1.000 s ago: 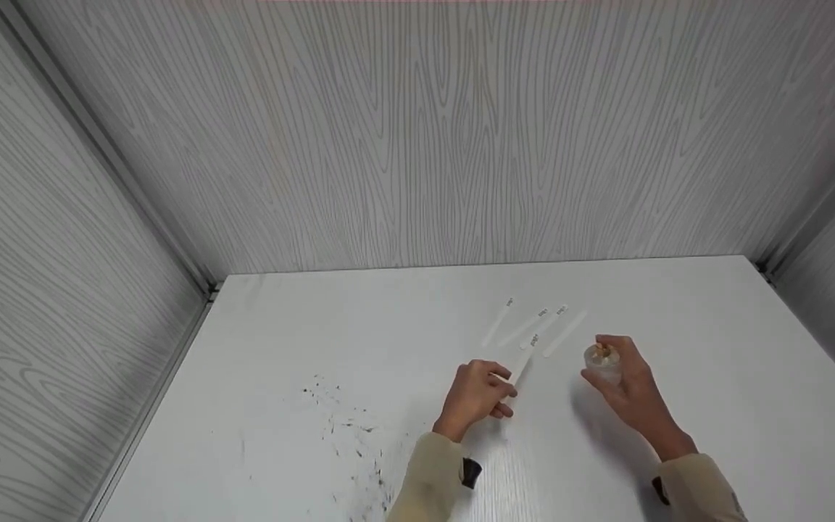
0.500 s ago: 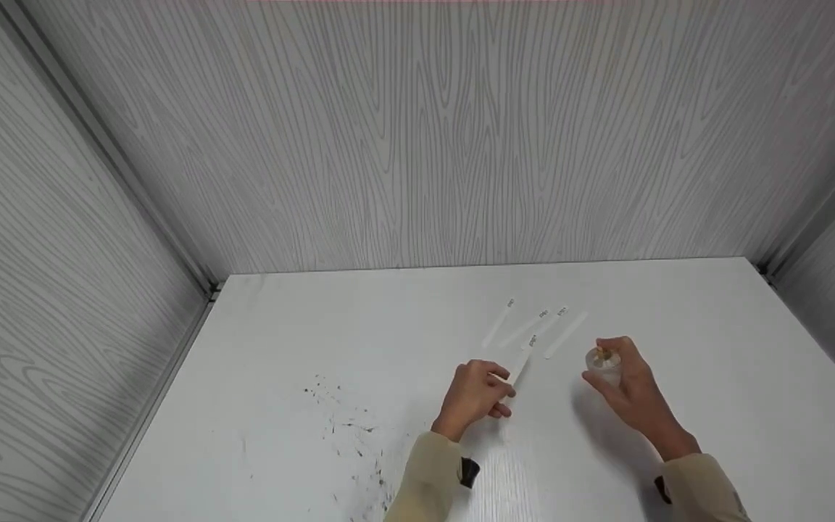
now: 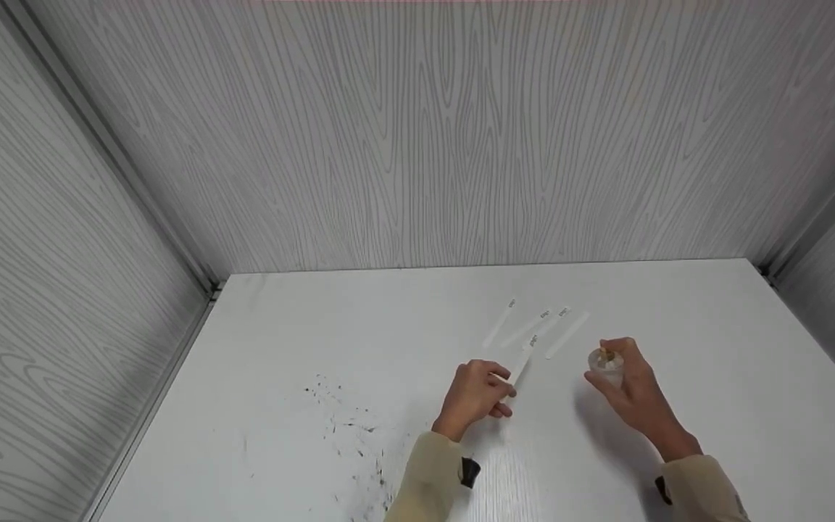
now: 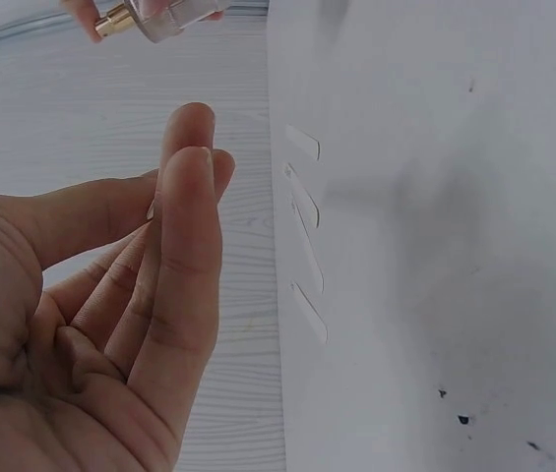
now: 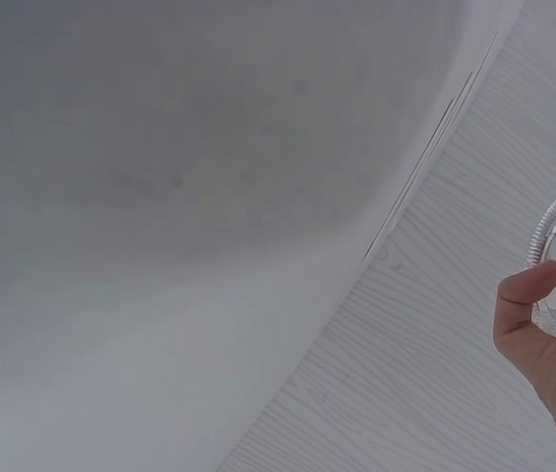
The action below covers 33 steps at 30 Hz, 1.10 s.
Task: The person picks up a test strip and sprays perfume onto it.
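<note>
My left hand [image 3: 475, 391] pinches a narrow white paper strip [image 3: 522, 365] between thumb and fingers, its printed end pointing away toward the back. In the left wrist view, the fingers [image 4: 189, 236] hide nearly all of that strip. To the right, my right hand [image 3: 635, 399] grips a clear glass perfume bottle [image 3: 607, 371] above the table, with the index finger at the gold spray top. The bottle [image 4: 164, 18] shows its gold nozzle at the upper edge of the left wrist view. In the right wrist view, the thumb presses the bottle's ribbed glass side [image 5: 550, 228].
Several more white strips lie on the white table beyond the hands, among them a left one [image 3: 499, 324] and a right one [image 3: 567, 335]. Dark specks [image 3: 359, 428] mark the tabletop at left. Grey wood-grain panels [image 3: 417, 145] enclose the back and sides.
Almost nothing differs. The right hand and bottle sit very slightly further right in the head view, along with a small camera shift; the left hand keeps its pinch on the strip.
</note>
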Available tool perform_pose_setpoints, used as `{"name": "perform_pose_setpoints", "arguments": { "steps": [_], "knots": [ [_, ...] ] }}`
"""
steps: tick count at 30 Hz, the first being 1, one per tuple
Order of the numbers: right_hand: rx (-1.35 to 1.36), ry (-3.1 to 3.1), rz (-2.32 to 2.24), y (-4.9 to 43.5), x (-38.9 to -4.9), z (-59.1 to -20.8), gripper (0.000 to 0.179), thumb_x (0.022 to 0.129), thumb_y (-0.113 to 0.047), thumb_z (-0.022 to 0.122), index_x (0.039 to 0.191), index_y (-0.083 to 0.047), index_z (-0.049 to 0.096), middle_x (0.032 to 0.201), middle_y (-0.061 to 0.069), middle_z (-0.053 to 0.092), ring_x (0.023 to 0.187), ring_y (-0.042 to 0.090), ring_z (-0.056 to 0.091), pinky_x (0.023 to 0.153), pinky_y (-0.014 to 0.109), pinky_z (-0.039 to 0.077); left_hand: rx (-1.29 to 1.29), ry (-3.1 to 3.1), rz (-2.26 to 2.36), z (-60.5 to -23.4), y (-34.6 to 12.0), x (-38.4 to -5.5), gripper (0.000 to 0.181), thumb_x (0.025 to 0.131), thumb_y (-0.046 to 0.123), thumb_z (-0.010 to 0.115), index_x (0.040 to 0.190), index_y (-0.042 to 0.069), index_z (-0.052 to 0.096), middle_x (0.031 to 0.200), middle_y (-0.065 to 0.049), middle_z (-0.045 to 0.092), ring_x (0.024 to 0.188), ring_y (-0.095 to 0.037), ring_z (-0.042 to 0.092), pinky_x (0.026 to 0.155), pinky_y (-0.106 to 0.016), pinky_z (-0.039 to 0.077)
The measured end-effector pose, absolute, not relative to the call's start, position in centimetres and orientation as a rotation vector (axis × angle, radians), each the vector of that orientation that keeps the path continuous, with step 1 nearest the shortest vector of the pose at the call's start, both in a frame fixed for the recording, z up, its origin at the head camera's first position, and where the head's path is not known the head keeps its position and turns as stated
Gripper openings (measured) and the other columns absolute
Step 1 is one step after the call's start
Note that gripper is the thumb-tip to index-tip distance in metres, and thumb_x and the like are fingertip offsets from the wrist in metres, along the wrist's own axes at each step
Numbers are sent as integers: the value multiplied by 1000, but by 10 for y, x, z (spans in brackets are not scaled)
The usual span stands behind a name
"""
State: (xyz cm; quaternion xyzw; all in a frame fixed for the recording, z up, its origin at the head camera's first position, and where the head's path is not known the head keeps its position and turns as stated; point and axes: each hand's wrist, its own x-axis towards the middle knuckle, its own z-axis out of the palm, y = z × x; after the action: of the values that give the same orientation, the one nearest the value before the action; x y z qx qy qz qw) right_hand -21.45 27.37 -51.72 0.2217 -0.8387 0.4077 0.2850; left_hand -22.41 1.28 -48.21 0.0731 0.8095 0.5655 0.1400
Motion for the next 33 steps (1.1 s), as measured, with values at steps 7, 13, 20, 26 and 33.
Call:
{"name": "perform_pose_setpoints", "arguments": {
  "steps": [7,13,20,26,33],
  "knots": [
    [521,-2249,1154,270,-214,-519,46,82,14,73,121,12,49,115,24,57,100,5,50,83,13,38,201,2328,1648,-483,13,-224,23,93,-2,69,114,-9,68,83,-9,75,56,-16,70,52,-22,56],
    [482,-2277,1160,269,-211,-518,50,83,11,74,125,13,48,116,25,57,101,10,51,85,14,37,227,2336,1654,-484,12,-226,22,93,-4,67,114,-11,68,81,-7,74,57,-17,71,51,-22,56],
    [464,-2279,1180,269,-211,-517,51,81,14,75,125,14,48,118,27,56,109,5,49,92,10,33,210,2335,1695,-485,7,-237,21,93,-6,66,112,-12,67,83,-11,74,59,-19,72,54,-23,58],
    [445,-2289,1179,270,-211,-520,52,81,12,75,125,14,48,118,26,57,107,-1,47,89,11,33,166,2357,1725,-485,-1,-250,17,94,-4,66,109,-12,68,80,-9,73,61,-18,72,56,-24,59],
    [453,-2283,1176,269,-210,-518,52,82,12,75,127,11,49,120,26,57,107,5,49,88,13,35,32,2378,1790,-487,-7,-270,10,94,-3,67,101,-10,69,77,-12,72,63,-19,73,58,-26,60]
  ]
}}
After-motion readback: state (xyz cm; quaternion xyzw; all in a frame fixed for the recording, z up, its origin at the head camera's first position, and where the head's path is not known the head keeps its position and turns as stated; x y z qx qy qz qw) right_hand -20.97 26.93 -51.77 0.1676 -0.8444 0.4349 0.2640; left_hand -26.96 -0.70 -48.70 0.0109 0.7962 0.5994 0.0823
